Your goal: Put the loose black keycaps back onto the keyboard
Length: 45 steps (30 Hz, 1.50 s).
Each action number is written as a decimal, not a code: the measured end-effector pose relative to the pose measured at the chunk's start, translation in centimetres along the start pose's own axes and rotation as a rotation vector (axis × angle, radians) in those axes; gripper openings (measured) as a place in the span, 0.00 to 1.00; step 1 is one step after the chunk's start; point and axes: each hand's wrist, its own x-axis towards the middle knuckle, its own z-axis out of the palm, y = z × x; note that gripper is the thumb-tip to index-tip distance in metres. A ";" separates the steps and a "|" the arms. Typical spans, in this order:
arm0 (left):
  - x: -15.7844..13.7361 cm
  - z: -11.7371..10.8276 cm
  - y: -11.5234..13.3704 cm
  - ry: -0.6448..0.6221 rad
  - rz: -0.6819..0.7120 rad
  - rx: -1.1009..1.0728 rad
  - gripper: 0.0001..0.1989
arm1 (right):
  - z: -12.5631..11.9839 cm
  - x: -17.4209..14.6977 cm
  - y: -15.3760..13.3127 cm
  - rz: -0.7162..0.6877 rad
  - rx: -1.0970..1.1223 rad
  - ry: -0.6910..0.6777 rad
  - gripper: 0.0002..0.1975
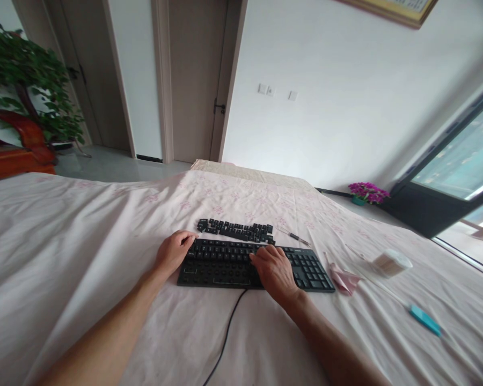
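Note:
A black keyboard (221,274) lies on the pale bedsheet. Its upper rows and number pad carry keycaps, while the lower left rows are bare. At the keyboard's upper left corner, my left hand (176,251) is closed, with its fingertips on the edge. My right hand (272,271) rests over the right part of the main key area, fingers bent down and thumb by the keys. Whatever is under its fingertips is hidden. Just behind the keyboard lie loose black keycaps (235,231) in rough rows. A thin tool with a dark handle (294,236) is beside them.
Right of the keyboard lie a pink cloth (345,279), a white-topped container (391,263) and a blue object (425,320). A black cable (227,335) runs toward me from the keyboard. The sheet (104,230) is wrinkled. Beyond stand a door (197,80) and purple flowers (368,192).

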 end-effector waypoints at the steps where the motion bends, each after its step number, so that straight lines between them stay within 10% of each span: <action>1: 0.0 0.0 0.0 0.000 -0.001 0.002 0.16 | -0.1 -0.1 -0.1 -0.002 -0.006 -0.010 0.10; 17: 0.0 0.1 -0.1 -0.012 -0.008 0.002 0.17 | -0.8 -0.8 -0.6 0.041 0.010 -0.093 0.16; 27: 0.2 0.3 -0.5 -0.006 -0.028 -0.034 0.16 | 1.0 7.6 7.9 0.359 0.087 -0.079 0.13; 45: 0.4 0.3 -0.3 -0.002 -0.027 -0.048 0.17 | 5.5 13.2 10.1 0.368 0.072 -0.187 0.05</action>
